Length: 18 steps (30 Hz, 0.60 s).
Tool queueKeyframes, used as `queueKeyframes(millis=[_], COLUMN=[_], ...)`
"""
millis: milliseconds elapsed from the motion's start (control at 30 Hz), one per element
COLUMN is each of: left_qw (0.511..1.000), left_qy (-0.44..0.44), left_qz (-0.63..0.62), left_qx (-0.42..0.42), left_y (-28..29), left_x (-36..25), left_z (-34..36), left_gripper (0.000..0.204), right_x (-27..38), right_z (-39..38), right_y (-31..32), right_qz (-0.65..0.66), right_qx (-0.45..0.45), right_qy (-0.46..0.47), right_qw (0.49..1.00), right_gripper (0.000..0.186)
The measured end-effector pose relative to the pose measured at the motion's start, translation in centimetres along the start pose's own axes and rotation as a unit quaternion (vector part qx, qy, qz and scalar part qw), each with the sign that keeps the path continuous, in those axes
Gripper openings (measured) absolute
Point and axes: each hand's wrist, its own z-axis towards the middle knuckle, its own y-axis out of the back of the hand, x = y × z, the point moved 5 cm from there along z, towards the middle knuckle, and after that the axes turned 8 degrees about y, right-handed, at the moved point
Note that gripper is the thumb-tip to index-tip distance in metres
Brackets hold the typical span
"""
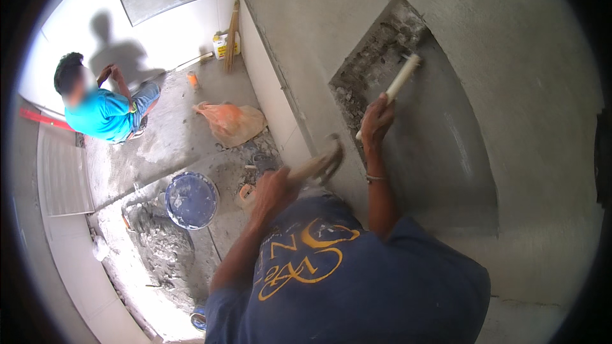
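Note:
My left hand (275,192) is closed around the handle of a hammer (315,164), whose curved head is smeared by motion. My right hand (378,120) grips a pale, stick-like tool (403,78) against the wall; I cannot make out its exact kind. Behind that tool is a recessed grey patch (440,153) in the plastered wall (529,89). Rough broken masonry (376,48) shows along the patch's upper left edge. The hammer head is apart from the pale tool, nearer to the low tiled strip of wall.
A person (102,105) in a turquoise shirt crouches at the far left. On the floor stand a blue bucket (191,200) spattered with mortar, a mortar heap (156,242) and a plastic bag (233,124). A yellow-and-white jug (220,47) and wooden sticks (232,35) occupy the far corner.

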Motion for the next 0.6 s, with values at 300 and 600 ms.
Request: queueKeyframes(millis=[300,600], left_qw=[0.953,0.89], left_qy=[0.288,0.425], left_qz=[-0.048,0.063], left_qx=[0.086,0.154], left_y=[-4.6,-10.7], left_x=[11.1,25.8], left_z=[-9.5,-11.5], left_gripper=[0.034,0.028], right_x=[-0.6,-1.7], right_z=[-8.5,-18.3], right_y=[1.8,-4.5], right_qz=[-0.081,-0.076], right_qx=[0.079,0.545], right_qy=[-0.05,0.024], right_qw=[0.992,0.835], right_gripper=[0.038,0.04])
